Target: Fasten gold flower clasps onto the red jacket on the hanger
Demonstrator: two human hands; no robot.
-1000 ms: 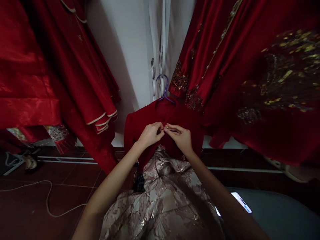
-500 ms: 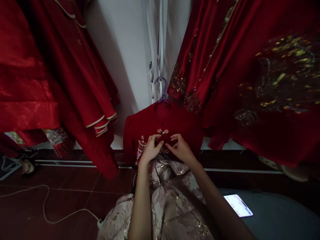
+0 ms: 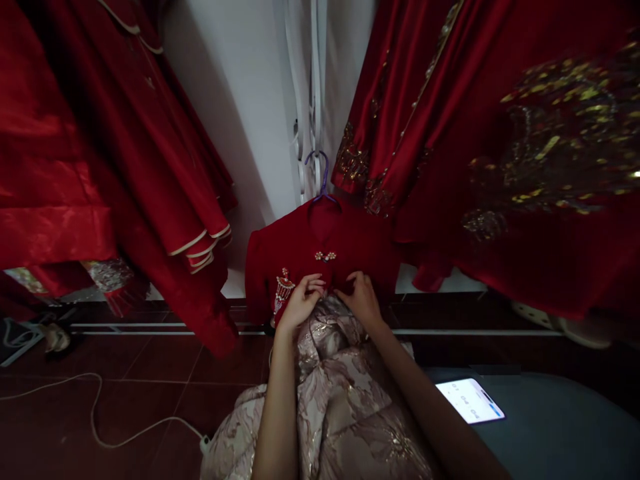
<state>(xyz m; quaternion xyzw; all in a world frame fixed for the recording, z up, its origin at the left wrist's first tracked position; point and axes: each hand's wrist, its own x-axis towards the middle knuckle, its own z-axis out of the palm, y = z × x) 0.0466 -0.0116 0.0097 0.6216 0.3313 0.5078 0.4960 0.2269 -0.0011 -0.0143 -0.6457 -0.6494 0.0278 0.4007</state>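
Observation:
In front of me a short red jacket (image 3: 285, 243) hangs on a purple hanger (image 3: 324, 179). A flower-shaped beaded clasp (image 3: 325, 256) joins its front near the top, and a beaded tassel ornament (image 3: 285, 290) decorates its left side. My left hand (image 3: 303, 303) pinches the lower front of the jacket, left of the middle opening. Across from it, my right hand (image 3: 364, 301) pinches the other side of that opening. The fingertips almost meet and hide the spot between them. Pale patterned fabric with gold threads (image 3: 345, 393) lies right below both hands.
Red garments (image 3: 185, 167) hang on the left, and red garments with gold sequins (image 3: 560, 147) on the right. A lit phone (image 3: 471, 401) rests on a grey surface (image 3: 555, 427). A white cable (image 3: 135, 437) crosses the tiled floor. A white rail (image 3: 470, 332) runs low behind.
Both hands have moved slightly down the jacket front, fingertips lower and closer to the pale fabric. The upper clasp now shows free of the fingers. The view has shifted a little.

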